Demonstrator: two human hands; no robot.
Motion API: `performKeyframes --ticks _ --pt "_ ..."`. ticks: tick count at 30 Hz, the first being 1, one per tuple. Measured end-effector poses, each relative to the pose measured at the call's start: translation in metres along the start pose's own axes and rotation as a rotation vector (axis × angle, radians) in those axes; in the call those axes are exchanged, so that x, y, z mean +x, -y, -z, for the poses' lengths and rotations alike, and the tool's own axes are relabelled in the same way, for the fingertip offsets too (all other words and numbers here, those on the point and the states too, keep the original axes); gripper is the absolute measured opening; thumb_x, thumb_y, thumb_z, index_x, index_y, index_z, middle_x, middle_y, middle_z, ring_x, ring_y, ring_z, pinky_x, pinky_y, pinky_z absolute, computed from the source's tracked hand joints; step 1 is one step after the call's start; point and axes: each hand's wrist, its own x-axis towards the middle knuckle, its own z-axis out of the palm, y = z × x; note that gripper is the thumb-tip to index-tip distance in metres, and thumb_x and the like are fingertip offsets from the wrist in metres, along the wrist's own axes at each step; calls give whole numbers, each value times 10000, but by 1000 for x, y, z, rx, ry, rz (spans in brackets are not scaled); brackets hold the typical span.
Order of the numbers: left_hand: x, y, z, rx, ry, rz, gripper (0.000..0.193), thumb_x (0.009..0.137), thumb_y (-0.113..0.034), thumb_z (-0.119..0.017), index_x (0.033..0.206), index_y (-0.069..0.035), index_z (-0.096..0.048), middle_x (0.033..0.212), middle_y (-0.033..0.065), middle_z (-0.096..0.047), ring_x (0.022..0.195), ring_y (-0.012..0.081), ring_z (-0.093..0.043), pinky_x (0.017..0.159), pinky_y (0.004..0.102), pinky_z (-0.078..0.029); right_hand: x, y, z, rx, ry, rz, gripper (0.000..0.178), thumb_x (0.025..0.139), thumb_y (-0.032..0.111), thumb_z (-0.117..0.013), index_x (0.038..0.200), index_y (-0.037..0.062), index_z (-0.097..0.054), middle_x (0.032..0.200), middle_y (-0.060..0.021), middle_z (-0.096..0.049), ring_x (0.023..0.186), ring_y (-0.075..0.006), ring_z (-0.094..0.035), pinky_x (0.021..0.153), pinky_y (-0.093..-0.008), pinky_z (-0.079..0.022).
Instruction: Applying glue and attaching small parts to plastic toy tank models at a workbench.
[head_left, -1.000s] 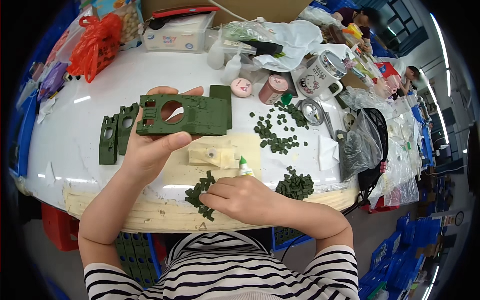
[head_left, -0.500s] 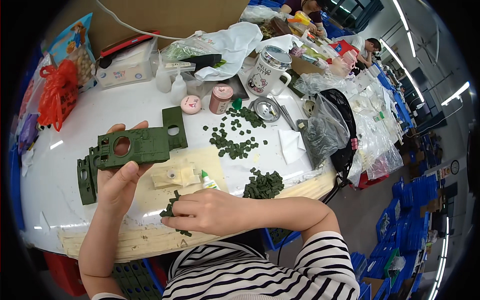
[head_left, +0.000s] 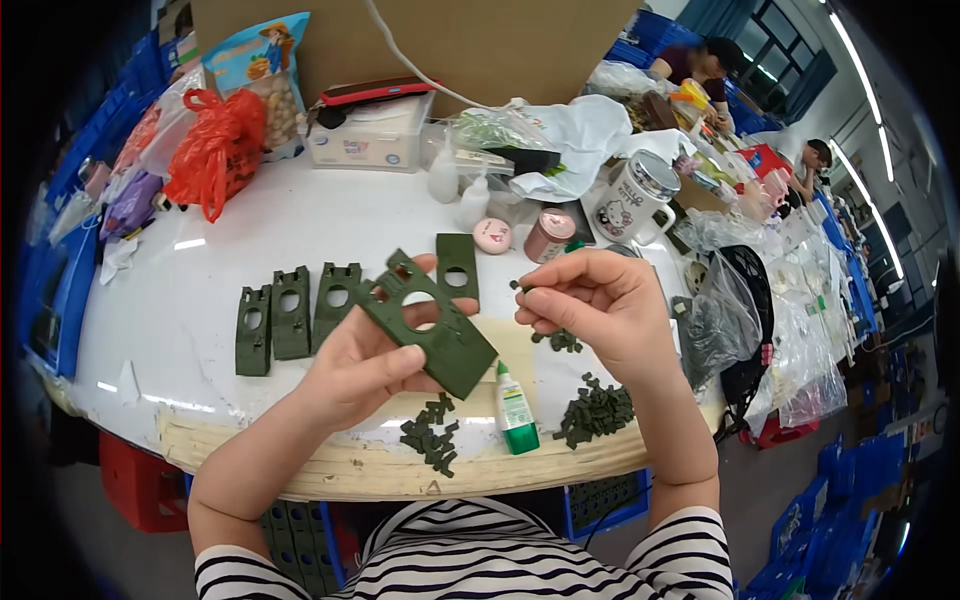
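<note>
Tilted in my left hand [head_left: 365,365] is a dark green plastic model tank hull part [head_left: 455,350] with a round hole; the thumb presses its near side and the fingers go behind it. My right hand [head_left: 605,305] is raised just right of it, pinching a tiny dark green plastic piece [head_left: 517,286] between thumb and fingertips. Below the hands, a small glue bottle [head_left: 516,410] with a green tip lies between a heap of small green pieces [head_left: 430,435] and a larger heap [head_left: 595,410]. More pieces [head_left: 557,342] lie partly hidden behind my right hand.
Several similar hull parts, such as one [head_left: 252,330] at left and one [head_left: 458,262] behind my hand, lie on the white table [head_left: 200,290]. Farther back stand a pink tin [head_left: 549,238], squeeze bottles [head_left: 472,202] and a lidded mug [head_left: 637,205]. Plastic bags [head_left: 725,320] crowd the right.
My right hand has risen from the near heap and moved right, now with a tiny piece in its fingertips. The hull part in my left hand has turned and tilted. The view has shifted.
</note>
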Motion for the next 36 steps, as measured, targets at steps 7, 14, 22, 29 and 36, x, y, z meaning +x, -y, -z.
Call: performKeyframes --ticks 7,14,22,29,36 --pt "-2 0 -2 31 74 126 760 895 -179 -595 1491 -120 -128 1376 234 -410 1230 309 -501 902 405 -538 7 -14 0 56 -3 -178 172 850 61 -674 980 -48 -646 853 -107 -695 788 -153 -688 672 -223 -538" --pt "-2 6 -1 92 123 178 750 907 -175 -584 1491 -93 -121 1370 251 -421 1242 308 -491 879 347 -541 4 -30 1 97 38 -136 153 848 87 -685 943 -29 -653 875 -61 -660 766 -107 -620 653 -231 -493" --pt "-2 10 2 128 137 211 781 904 -190 -599 1496 -94 -98 1360 243 -433 1238 301 -495 874 330 -538 2 -30 -3 108 51 -114 93 813 53 -689 843 -32 -669 987 -70 -607 878 -115 -567 757 -250 -472" --pt "-3 11 3 179 171 236 791 898 -190 -602 1498 -94 -96 1364 231 -433 1222 279 -508 877 334 -528 0 -31 -5 96 54 -109 91 814 52 -689 845 -31 -668 986 -57 -586 924 -131 -562 860 -285 -446" --pt "-3 12 2 179 181 242 768 906 -198 -602 1493 -108 -114 1376 189 -428 1215 248 -497 865 327 -520 -3 -29 -10 70 35 -65 86 830 46 -676 854 -36 -664 1024 -69 -570 947 -127 -571 845 -278 -467"
